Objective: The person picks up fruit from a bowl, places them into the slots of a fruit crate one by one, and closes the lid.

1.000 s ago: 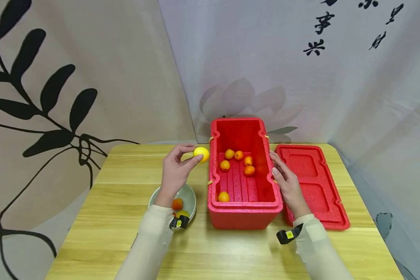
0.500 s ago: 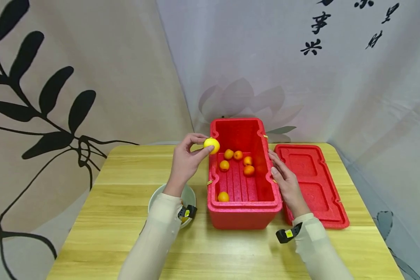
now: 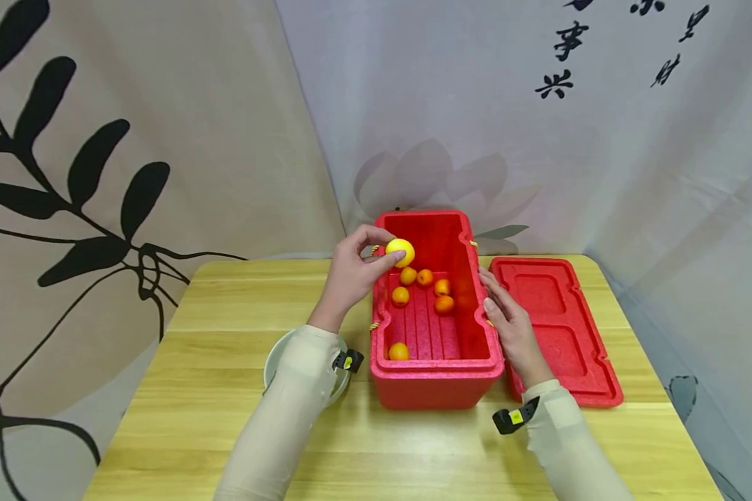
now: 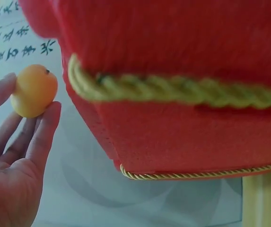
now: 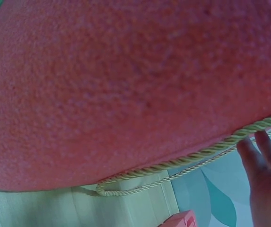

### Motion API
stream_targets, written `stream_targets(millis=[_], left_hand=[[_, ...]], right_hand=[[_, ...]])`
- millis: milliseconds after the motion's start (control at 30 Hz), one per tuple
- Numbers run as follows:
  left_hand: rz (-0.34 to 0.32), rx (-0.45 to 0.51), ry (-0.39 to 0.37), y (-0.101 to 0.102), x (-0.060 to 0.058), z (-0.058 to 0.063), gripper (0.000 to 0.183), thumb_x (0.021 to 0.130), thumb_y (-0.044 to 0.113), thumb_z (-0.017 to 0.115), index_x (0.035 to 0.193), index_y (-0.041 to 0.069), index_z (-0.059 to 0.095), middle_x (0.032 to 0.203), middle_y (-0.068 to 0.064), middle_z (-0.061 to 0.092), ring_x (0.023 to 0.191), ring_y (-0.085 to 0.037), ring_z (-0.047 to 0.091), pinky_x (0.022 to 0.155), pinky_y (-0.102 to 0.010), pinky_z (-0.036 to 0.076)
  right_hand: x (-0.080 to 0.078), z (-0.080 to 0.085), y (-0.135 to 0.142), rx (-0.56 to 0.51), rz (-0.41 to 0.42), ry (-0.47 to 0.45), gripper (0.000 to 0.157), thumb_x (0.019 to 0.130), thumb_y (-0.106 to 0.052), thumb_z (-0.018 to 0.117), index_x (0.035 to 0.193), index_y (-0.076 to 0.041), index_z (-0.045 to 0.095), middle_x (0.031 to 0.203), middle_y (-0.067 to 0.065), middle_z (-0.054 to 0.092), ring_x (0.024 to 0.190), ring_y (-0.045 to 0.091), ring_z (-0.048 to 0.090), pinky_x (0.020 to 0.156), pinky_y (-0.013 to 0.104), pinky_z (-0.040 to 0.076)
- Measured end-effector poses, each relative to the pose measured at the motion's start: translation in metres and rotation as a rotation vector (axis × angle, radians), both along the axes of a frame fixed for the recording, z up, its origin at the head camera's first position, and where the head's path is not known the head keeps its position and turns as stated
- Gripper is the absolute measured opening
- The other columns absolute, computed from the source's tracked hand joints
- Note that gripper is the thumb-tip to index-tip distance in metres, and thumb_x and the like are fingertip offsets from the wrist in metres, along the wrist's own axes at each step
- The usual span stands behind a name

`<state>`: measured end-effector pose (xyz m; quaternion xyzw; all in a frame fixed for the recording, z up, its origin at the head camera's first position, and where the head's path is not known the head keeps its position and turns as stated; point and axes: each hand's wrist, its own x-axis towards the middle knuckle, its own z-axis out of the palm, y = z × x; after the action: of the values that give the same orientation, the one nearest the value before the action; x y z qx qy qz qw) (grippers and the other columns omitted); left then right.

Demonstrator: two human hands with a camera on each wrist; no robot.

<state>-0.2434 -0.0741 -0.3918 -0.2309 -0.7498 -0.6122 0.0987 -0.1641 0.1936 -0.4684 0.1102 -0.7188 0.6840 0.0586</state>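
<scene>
Head view: left hand [image 3: 354, 271] grasps a fruit [image 3: 400, 252] over the left of the box [image 3: 435, 390]; six others [image 3: 444, 305] lie inside, this one apparently remaining; sleeve [image 3: 288, 410] hides the bowl's [image 3: 274, 358] contents. Left wrist: same pinch, closer. Right wrist: right hand [image 5: 267, 182], clasping nothing, at the rope [image 5: 192, 157].

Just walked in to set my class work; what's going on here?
Someone's left-hand grip pinches a round yellow-orange fruit above the open red foam-like box, near its left rim. Six round orange fruits show inside. The right-hand grip rests against the box's right side. The flat red lid lies beside it; a pale round bowl is partly hidden by the left sleeve.
</scene>
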Motion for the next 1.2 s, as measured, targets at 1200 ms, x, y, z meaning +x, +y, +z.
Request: stream_targets(millis=[1200], left_hand=[[-0.052,-0.343,-0.055,0.027,-0.021,-0.013,0.029,0.091,0.004,0.069,0.12,0.006,0.067,0.131,-0.008,0.053,0.12,-0.02,0.049,0.097,-0.038,0.049]], right_hand=[[-0.001,-0.001,0.0,-0.019,-0.002,0.023,0.048,0.102,-0.005,0.048,0.149,-0.001,0.038,0.156,0.008,0.032,0.14,0.02,0.032,0.098,0.024,0.045]])
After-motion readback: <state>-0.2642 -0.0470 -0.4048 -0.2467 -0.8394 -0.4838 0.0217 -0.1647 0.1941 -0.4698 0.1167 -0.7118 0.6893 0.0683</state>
